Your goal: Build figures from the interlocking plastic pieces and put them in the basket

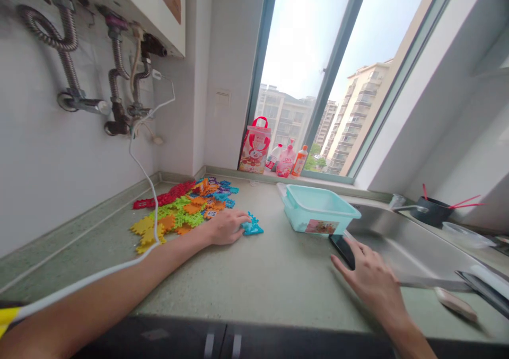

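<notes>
My left hand (pixel 228 226) is low over the counter with its fingers curled onto a blue interlocking puzzle piece (pixel 253 226). The fingers partly cover that piece. Just left of the hand lies a spread of similar pieces, among them orange pieces (pixel 194 205), yellow pieces (pixel 147 231), lime green pieces (pixel 181 210) and red pieces (pixel 169 194). At the right, my right hand (pixel 374 274) is spread, thumb apart from the fingers, beside a black phone (pixel 342 251) lying flat. Whether the fingers touch the phone, I cannot tell.
A turquoise plastic basin (pixel 322 210) stands behind the phone. Right of it are a steel sink (pixel 417 258), a dark pot (pixel 429 211) and a bar-shaped pale object (pixel 456 303). A white cable (pixel 153 189) hangs across the left side. Bottles (pixel 285 160) line the windowsill.
</notes>
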The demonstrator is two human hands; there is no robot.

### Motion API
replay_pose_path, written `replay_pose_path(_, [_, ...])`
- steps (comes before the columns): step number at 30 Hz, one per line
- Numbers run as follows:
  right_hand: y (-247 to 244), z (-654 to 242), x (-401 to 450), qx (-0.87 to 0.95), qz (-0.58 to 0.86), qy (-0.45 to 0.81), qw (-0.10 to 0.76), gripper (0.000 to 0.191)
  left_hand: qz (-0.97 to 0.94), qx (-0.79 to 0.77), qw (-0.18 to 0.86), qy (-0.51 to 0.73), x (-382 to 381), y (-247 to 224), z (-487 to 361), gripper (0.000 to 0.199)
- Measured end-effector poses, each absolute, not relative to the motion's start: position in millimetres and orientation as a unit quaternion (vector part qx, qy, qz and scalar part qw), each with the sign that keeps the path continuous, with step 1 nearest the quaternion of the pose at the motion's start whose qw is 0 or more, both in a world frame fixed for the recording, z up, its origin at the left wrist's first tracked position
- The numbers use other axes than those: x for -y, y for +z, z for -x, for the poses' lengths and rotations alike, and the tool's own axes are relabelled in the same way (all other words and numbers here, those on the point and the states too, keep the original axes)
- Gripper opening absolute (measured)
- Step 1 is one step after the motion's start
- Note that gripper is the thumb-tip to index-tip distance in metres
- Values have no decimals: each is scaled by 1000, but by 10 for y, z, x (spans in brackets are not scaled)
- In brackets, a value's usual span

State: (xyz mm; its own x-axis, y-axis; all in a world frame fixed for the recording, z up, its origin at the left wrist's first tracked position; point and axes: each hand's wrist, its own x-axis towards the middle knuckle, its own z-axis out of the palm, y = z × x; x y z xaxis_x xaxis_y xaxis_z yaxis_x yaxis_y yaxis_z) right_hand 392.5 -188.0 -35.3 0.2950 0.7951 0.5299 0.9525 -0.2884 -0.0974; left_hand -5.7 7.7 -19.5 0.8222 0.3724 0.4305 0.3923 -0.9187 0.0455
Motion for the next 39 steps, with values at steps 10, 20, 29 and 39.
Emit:
replay_pose_path(10, [350,-2408,949,862,383,-74,323,39,923,234,-8,-305,-152,-197,84,50])
replay_pose_path(20, [-235,-2596,296,858,384,49,337,39,897,327,4,-297,-287,-302,109,50])
replay_pose_path(29, [-214,-2578,305,888,345,43,302,9,900,353,-29,-254,-314,-305,92,24])
replay_pose_path(39, [-237,-2527,350,893,362,4,267,8,851,422,4,-313,-340,-280,187,14])
